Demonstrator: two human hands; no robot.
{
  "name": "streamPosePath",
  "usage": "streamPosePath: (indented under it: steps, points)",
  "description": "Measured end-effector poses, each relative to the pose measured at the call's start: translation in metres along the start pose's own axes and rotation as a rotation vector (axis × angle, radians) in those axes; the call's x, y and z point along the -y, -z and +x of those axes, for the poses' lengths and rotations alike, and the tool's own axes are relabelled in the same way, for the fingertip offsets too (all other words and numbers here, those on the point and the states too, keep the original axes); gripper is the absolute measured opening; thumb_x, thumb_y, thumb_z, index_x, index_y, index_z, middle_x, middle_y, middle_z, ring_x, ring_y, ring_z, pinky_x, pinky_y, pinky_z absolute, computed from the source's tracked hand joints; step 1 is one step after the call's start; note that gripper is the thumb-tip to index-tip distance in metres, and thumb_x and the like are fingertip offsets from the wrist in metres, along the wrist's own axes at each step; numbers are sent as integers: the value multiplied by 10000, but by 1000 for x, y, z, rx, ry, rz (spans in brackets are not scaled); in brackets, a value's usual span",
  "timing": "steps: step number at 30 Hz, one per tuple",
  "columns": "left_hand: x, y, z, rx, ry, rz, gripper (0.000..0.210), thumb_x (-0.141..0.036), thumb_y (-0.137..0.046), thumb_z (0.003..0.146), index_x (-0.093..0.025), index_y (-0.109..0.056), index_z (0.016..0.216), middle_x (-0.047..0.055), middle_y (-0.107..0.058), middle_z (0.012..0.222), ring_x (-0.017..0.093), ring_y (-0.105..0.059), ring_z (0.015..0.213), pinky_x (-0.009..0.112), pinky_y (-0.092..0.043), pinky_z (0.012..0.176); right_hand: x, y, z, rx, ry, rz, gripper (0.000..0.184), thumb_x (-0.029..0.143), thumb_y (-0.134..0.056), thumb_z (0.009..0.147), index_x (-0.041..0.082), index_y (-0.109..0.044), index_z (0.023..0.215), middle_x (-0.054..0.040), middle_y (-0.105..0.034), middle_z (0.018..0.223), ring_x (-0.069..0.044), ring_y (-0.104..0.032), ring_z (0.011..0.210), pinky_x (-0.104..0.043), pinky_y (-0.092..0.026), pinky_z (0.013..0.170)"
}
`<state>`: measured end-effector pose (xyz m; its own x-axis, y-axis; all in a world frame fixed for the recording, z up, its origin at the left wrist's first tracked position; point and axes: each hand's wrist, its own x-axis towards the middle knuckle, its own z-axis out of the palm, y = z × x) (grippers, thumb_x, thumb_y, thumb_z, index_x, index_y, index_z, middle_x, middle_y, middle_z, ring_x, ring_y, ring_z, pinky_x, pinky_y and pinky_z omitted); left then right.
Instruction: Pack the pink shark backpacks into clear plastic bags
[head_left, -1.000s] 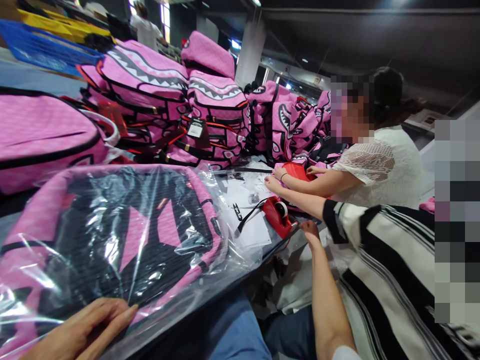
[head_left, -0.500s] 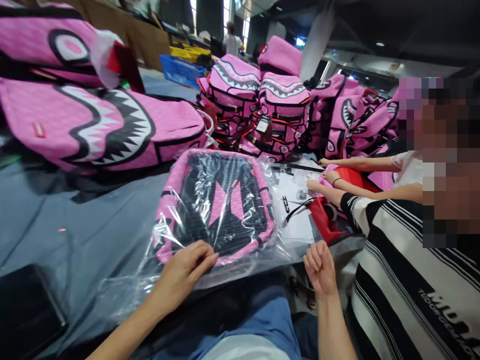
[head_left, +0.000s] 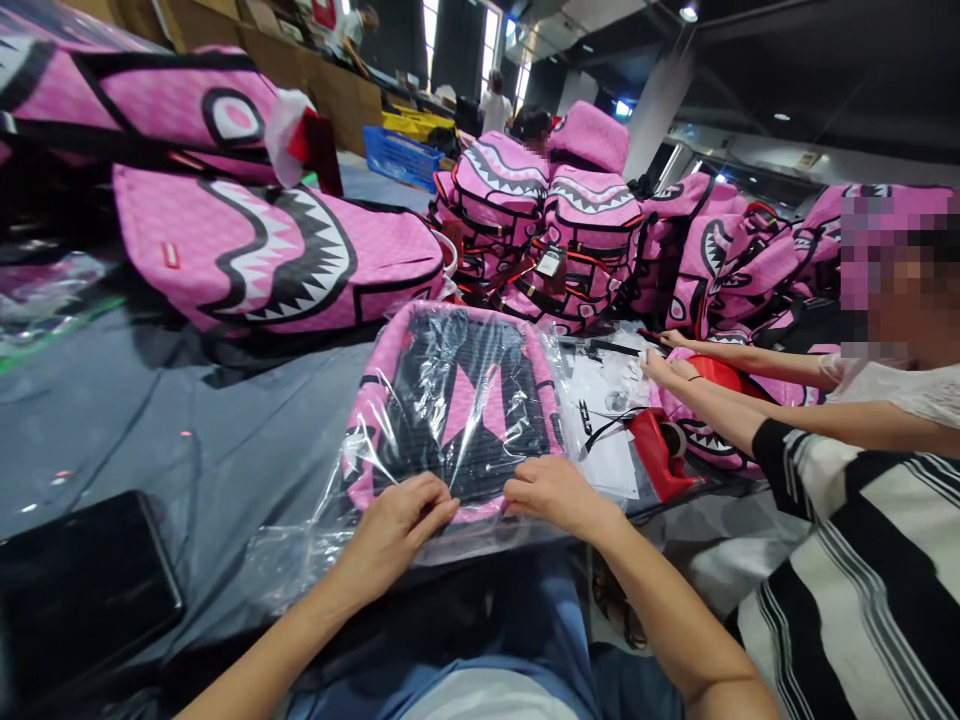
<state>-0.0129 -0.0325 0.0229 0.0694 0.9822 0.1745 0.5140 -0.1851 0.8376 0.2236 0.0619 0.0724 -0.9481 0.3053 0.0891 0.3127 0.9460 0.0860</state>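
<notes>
A pink and black backpack [head_left: 391, 430] lies flat in front of me inside a clear plastic bag [head_left: 300, 548]. Its ribbed black panel faces up, crossed by a pink angular shape. My left hand [head_left: 405, 515] pinches the plastic along the near edge, left of the middle. At the same edge, a little to the right, my right hand [head_left: 555, 490] has its fingers closed on the plastic too. A small gap separates the two hands. Some loose plastic spreads out to the left, beneath my left forearm.
Pink shark-mouth bags [head_left: 277, 255] lie behind and are heaped farther back. A dark phone-like slab [head_left: 90, 590] rests at the left. White paper sheets [head_left: 600, 455] and a red tape dispenser [head_left: 660, 460] lie at the right, near co-workers' hands [head_left: 664, 365].
My right hand has moved left from beside the table edge onto the near edge of the plastic. My left hand keeps its hold. The camera view has shifted slightly.
</notes>
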Motion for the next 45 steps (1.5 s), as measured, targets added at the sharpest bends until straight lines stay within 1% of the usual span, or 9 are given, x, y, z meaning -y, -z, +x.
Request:
streamPosePath:
  steps: [10,15,20,23,27,34,38,42,45]
  points:
    - [8,1,-4,26,-25,-30,456,-583,-413,968,-240,-582,720,-6,-604,742,177,-590,695,293,-443,662,-12,24,19,138,-89,221,250,349,-795,876,180,-628,799,9,-628,781,-136,-548,746,-248,-303,637]
    - [13,-3,-4,32,-18,-1,451,-589,-408,972,-243,-611,766,-1,-625,788,183,-614,751,299,-458,716,-30,17,30,240,-338,552,243,297,-844,828,193,-626,803,63,-615,711,-107,-557,685,-210,-307,610]
    - [12,-4,-3,4,5,39,459,-589,-413,951,-236,-593,719,5,-605,747,189,-599,708,314,-442,689,-20,-5,8,-151,-490,314,242,361,-786,881,195,-653,997,-6,-659,868,-162,-609,804,-257,-426,704]
    - [10,-6,0,-1,9,50,445,-571,-424,941,-233,-575,693,7,-595,730,190,-594,690,319,-430,670,4,-16,-16,-407,-383,30,99,227,-621,988,192,-680,1058,-78,-686,985,-196,-620,946,-312,-465,834]
    - [6,-7,3,-4,-3,81,475,-583,-403,959,-233,-554,676,9,-588,720,194,-592,685,325,-444,669,27,-26,-36,-310,-161,-44,379,416,-597,1008,227,-617,1336,-130,-621,1377,-257,-532,1275,-386,-423,998]
    - [23,32,-28,-64,-127,391,589,-791,-473,884,-234,-624,767,77,-724,1167,340,-619,1148,549,-374,1012,22,-46,-45,-203,-223,-53,579,544,-451,1047,228,-450,1533,-116,-538,1518,-266,-464,1361,-409,-349,1025]
    - [47,58,-44,-50,-13,346,558,-755,-446,917,-269,-681,777,46,-725,1242,323,-595,1215,564,-345,1053,27,-54,-41,-227,-274,-22,586,507,-463,1049,187,-441,1540,-137,-554,1500,-275,-473,1357,-416,-346,1037]
    - [57,58,-38,-32,51,279,510,-710,-436,930,-313,-748,858,24,-739,1201,286,-599,1190,514,-401,1042,25,-45,-39,-263,-306,128,515,462,-482,1040,244,-495,1506,-107,-568,1489,-262,-500,1355,-415,-389,1058]
    - [56,52,-31,-14,46,252,477,-653,-448,945,-302,-759,858,24,-748,1154,260,-606,1160,478,-410,1052,4,-28,-69,-465,-512,289,442,462,-447,1037,288,-574,1423,-78,-593,1456,-238,-544,1319,-415,-427,1075]
